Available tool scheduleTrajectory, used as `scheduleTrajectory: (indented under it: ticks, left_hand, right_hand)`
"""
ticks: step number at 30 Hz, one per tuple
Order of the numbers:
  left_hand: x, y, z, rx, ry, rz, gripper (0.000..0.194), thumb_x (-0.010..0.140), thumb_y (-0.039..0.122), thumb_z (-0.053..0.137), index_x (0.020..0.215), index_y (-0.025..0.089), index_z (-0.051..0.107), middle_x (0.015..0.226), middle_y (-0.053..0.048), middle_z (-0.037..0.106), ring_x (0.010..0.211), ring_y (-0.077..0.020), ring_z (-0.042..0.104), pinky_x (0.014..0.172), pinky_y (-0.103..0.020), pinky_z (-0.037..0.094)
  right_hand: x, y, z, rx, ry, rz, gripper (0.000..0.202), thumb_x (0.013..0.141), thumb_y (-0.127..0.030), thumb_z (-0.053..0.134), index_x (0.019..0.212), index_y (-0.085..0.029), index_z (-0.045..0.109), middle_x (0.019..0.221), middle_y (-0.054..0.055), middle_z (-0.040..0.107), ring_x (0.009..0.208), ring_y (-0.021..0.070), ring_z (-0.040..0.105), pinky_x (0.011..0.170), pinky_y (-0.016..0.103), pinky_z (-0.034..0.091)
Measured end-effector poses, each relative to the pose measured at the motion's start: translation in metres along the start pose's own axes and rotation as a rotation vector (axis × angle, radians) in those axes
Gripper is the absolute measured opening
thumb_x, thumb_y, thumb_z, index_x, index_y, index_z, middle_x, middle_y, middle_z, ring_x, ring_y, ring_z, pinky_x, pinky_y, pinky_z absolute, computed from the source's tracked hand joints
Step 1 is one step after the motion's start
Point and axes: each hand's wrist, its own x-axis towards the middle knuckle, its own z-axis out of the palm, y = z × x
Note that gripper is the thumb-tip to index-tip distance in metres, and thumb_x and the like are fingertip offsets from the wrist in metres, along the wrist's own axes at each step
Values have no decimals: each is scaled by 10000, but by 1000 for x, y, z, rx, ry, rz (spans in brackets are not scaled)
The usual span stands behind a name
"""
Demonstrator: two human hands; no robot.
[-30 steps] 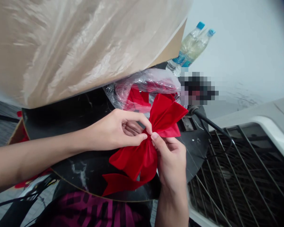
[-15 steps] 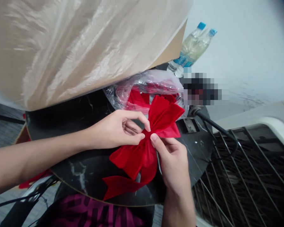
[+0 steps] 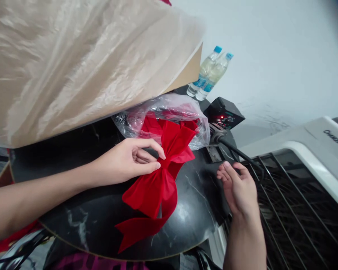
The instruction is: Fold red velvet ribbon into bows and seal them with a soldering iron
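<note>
Red cloth (image 3: 145,193) between close-set fingers of the left hand (image 3: 124,158), pinched the bow (image 3: 174,142) at its middle over the table (image 3: 188,210), held the right hand (image 3: 240,192) loosely open and apart, seemingly mid-adjustment, and needed a steady pinch next.

Cramped indoor work corner, black control box (image 3: 224,113), caged fan unit (image 3: 293,187), plain wall (image 3: 270,56)

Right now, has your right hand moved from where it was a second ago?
Yes. The right hand has left the bow and moved to the right, up close to the grille.
</note>
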Motion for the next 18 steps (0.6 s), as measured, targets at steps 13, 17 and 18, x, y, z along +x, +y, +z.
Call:
scheduleTrajectory:
  ticks: [13, 17, 18]
  left_hand:
    - [-1, 3, 4, -41, -7, -49, 151, 849, 214, 780, 967, 177, 692, 777, -17, 807, 647, -106, 726, 614, -148, 495]
    - [1, 2, 2, -38, -49, -65, 163, 861, 212, 774, 982, 175, 671, 788, -21, 813, 652, -112, 739, 605, -144, 495]
    - [2, 1, 1, -31, -61, -69, 168, 864, 215, 774, 985, 176, 663, 788, -21, 813, 654, -112, 741, 604, -141, 493]
  right_hand:
    - [62, 10, 19, -90, 135, -312, 501, 612, -300, 941, 1053, -140, 766, 740, 7, 741, 632, 120, 655, 620, 246, 540]
    - [61, 10, 21, -165, 204, -419, 430, 691, -353, 888, 1047, -130, 794, 748, 29, 747, 627, 145, 661, 640, 299, 552]
    - [60, 8, 20, -182, 226, -448, 417, 703, -361, 879, 1040, -130, 796, 723, 21, 735, 609, 142, 650, 624, 296, 544]
